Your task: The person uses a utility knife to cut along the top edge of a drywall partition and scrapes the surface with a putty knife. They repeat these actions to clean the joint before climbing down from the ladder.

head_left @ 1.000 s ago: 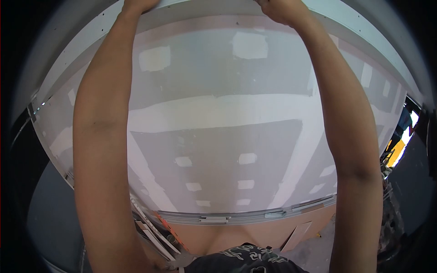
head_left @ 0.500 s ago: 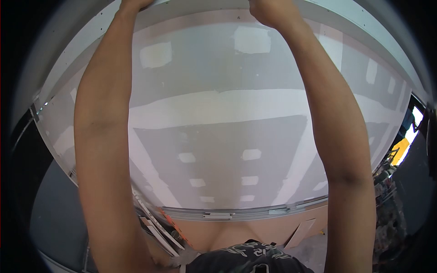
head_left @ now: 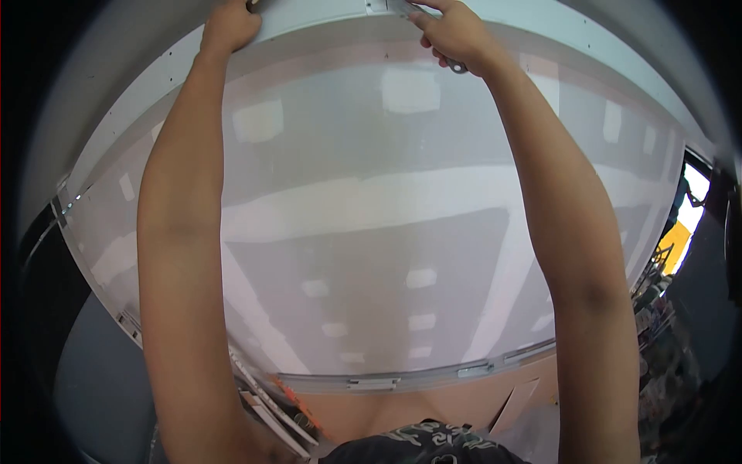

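Both my arms reach up to a white ledge (head_left: 321, 15) along the top of the view. My left hand (head_left: 230, 29) is closed against this ledge at the upper left. A small dark object (head_left: 252, 6) shows at its fingers, mostly cut off by the frame edge. To the right, my right hand (head_left: 457, 37) is wrapped round a slim grey hand tool (head_left: 457, 67) with a hole in its handle end. The tool's front end points up and left at a joint in the ledge; its tip is hard to make out.
A large grey plasterboard wall (head_left: 340, 255) with white filler patches and bands fills the middle. Below it runs a metal track (head_left: 433, 379). Long strips (head_left: 270, 421) lean at the lower left. Cluttered materials (head_left: 665, 371) and a bright opening (head_left: 684, 224) are at the right.
The view has tilted up slightly, so more of both hands shows. The grey tool in my right hand has come into sight, along with the dark object at my left.
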{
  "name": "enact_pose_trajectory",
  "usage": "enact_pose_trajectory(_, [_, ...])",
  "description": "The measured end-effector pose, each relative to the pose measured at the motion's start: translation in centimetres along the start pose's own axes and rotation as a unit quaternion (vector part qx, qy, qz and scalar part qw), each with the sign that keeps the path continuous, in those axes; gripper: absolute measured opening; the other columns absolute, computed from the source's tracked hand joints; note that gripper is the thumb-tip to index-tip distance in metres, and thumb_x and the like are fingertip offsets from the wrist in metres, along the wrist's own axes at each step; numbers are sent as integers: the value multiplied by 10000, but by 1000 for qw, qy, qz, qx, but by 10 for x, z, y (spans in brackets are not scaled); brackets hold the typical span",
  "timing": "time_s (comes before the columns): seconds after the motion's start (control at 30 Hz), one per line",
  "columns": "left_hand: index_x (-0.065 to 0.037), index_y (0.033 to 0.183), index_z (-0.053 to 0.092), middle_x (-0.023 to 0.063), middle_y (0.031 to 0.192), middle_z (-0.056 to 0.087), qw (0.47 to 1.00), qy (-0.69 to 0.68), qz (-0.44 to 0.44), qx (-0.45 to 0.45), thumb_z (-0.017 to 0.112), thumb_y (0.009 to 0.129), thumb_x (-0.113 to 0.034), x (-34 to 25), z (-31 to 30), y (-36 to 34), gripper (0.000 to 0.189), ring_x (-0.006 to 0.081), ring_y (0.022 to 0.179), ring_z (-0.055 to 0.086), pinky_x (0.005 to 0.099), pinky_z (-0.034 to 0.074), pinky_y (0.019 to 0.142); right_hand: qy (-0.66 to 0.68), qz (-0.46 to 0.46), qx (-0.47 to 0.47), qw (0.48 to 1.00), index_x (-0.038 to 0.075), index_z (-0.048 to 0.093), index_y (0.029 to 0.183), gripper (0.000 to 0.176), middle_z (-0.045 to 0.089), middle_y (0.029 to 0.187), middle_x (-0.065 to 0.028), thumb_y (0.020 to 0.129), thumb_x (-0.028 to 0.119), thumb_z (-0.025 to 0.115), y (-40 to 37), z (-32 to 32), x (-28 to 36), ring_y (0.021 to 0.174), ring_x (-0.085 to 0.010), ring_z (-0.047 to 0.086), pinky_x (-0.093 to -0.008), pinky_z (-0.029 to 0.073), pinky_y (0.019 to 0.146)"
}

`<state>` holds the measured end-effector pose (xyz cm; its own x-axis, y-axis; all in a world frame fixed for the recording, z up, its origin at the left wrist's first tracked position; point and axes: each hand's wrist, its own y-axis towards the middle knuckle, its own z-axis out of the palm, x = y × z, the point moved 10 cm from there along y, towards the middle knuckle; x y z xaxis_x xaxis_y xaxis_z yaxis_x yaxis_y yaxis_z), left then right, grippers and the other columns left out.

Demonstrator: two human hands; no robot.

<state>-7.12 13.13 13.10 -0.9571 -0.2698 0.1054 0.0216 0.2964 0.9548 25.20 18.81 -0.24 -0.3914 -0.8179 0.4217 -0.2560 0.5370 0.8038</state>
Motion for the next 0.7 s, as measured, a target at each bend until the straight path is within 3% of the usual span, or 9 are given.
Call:
enact_pose_trajectory(0.13, [-27,1107,634,257,1166,674,999,14,18,-45,530,794,-199,5,3,5,372,444,1129,608,528,470,981,-75,3,-72,995,199,485,1533,447,700,812,-133,1090,264,471,15,-30,3,578,-154,603,-310,506,456])
enact_pose_trajectory(0.3, [-26,1156,625,247,1186,669,999,-2,7,-47,521,803,-209,5,1,1,412,429,1137,605,524,468,993,-135,-27,-75,988,205,496,1530,449,721,851,-149,1084,250,474,39,-36,32,569,-162,592,-338,522,502])
enact_pose_trajectory(0.47, [-29,1201,619,236,1228,662,999,6,18,-45,514,814,-221,13,11,5,445,412,1184,594,520,464,1012,-91,-10,-68,993,203,526,1512,442,726,867,-156,1073,246,494,42,-25,35,572,-172,581,-356,533,554])
enact_pose_trajectory(0.53, [-25,1195,620,243,1225,663,994,-9,5,-111,515,814,-222,13,1,0,441,419,1187,596,516,465,1008,-61,-9,-67,996,202,537,1504,438,720,855,-154,1070,251,500,72,-14,11,567,-174,575,-354,531,553])
enact_pose_trajectory(0.57, [-25,1195,620,243,1225,663,994,-13,5,-112,515,814,-222,9,-3,-1,441,419,1187,596,516,465,1008,-189,-135,-149,961,202,542,1501,434,704,825,-139,1073,267,503,118,-10,-1,554,-164,563,-342,518,530])
enact_pose_trajectory(0.6, [-18,1189,619,251,1218,663,998,-14,-2,-63,518,812,-219,5,-4,-1,439,422,1183,599,515,465,1006,-310,-255,-225,888,203,546,1498,431,688,796,-124,1076,284,507,132,-7,3,541,-154,550,-331,505,506])
enact_pose_trajectory(0.63, [-11,1182,619,259,1210,663,1000,-13,-9,-14,521,810,-217,3,1,-1,437,426,1178,601,513,465,1004,-312,-253,-225,888,203,546,1498,431,688,796,-124,1076,284,507,111,-18,16,541,-154,550,-331,505,506])
enact_pose_trajectory(0.67, [-11,1182,619,259,1210,663,1000,-13,-10,-12,521,810,-217,5,6,0,437,426,1178,601,513,465,1004,-201,-110,-148,962,201,550,1493,430,674,773,-112,1077,301,511,81,-33,16,529,-151,549,-332,497,486])
enact_pose_trajectory(0.7, [-7,1175,620,262,1202,664,999,-16,8,-45,524,808,-211,7,6,1,431,429,1169,605,512,465,1002,-79,39,-62,994,199,554,1489,430,660,750,-100,1077,318,515,54,-29,4,516,-147,547,-332,490,466])
